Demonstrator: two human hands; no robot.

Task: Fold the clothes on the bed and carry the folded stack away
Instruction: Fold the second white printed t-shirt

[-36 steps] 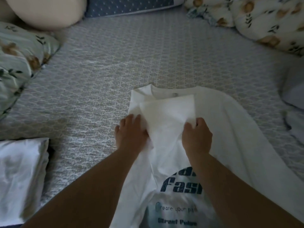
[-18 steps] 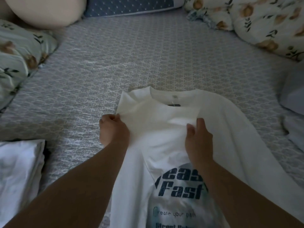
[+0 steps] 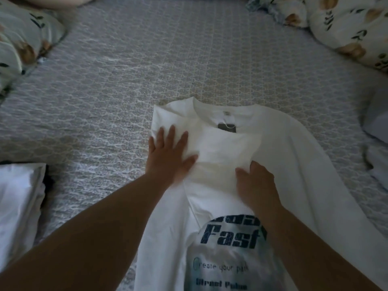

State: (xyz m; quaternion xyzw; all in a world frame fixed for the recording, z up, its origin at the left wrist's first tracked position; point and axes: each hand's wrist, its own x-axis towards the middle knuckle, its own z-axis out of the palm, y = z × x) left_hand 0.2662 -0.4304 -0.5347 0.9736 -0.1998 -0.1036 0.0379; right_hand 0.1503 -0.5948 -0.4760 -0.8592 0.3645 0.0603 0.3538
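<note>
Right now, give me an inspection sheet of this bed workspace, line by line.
Surface: grey patterned bedspread, lying flat.
Job's things: white printed T-shirt spread face up, collar away from the person, its left side folded inward; folded white clothes at the left edge.
Clutter: pale garments at the right edge, only partly in view.
Hands: left hand flat with spread fingers, pressing the folded-in part of the shirt; right hand on the shirt's chest, its fingertips hidden by fabric, grip unclear.
Cables: nothing seen.
Surroundings: floral pillow at far left; floral duvet bunched at far right.
</note>
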